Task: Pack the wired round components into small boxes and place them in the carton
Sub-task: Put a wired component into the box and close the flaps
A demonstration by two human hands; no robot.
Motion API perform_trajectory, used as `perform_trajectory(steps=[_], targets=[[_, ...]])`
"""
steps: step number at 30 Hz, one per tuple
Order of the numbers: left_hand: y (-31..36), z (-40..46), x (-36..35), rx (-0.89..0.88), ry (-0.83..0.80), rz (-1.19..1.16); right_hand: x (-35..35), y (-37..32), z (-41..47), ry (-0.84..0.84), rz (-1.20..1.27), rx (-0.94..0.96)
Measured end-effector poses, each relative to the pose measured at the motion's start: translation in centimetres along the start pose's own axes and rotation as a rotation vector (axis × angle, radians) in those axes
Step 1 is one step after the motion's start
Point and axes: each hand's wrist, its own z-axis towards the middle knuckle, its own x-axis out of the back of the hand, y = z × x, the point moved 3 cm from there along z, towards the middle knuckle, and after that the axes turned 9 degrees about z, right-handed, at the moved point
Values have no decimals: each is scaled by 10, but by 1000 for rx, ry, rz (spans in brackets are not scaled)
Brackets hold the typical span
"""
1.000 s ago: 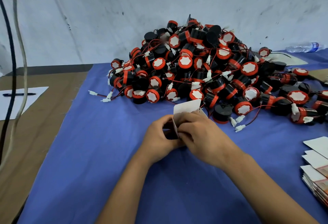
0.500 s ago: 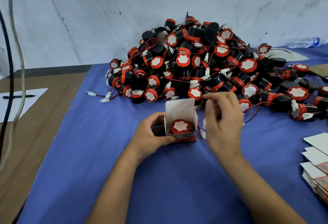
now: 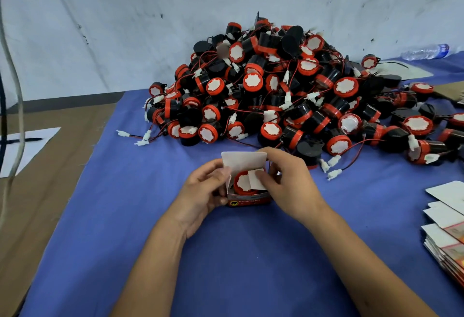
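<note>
A small red-and-white box stands on the blue cloth with its white lid flap up. Inside it lies one round component, red-rimmed with a white face. My left hand grips the box's left side. My right hand holds the right side, its thumb pressing a white side flap inward over the component. Behind the box rises a large pile of black and red wired components with white connectors. No carton is in view.
A stack of flat unfolded boxes lies at the right edge. A plastic bottle lies at the back right. Left of the blue cloth is brown cardboard with a white paper and pen; cables hang at far left.
My right hand came back from the pile's edge to the box and folds a side flap in. The left hand stays on the box.
</note>
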Motion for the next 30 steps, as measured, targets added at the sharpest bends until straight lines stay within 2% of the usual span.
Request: perform_trajectory(steps=[6,9,11,15,19,22,25,30], targets=[[4,-4,4,-184,72,267,-3,-7,-4,-138,-62,116],[6,-6,0,-153,27,291,-6,-6,-8,-109,-37,101],[7,-5,-2,-129,58,304,-9,-5,-7,-131,-15,76],[8,-4,-4,-121,123,332,-10,0,-4,-100,191,-4],[8,-6,2,-95,19,169,-11,3,-2,-47,141,-30],[6,-5,7,-54,39,77,-10,2,-3,-23,97,-7],[6,-2,6,-86,142,205,-8,-2,-6,-57,79,6],[4,-1,6,-103,175,278,-11,-3,-7,9,103,3]])
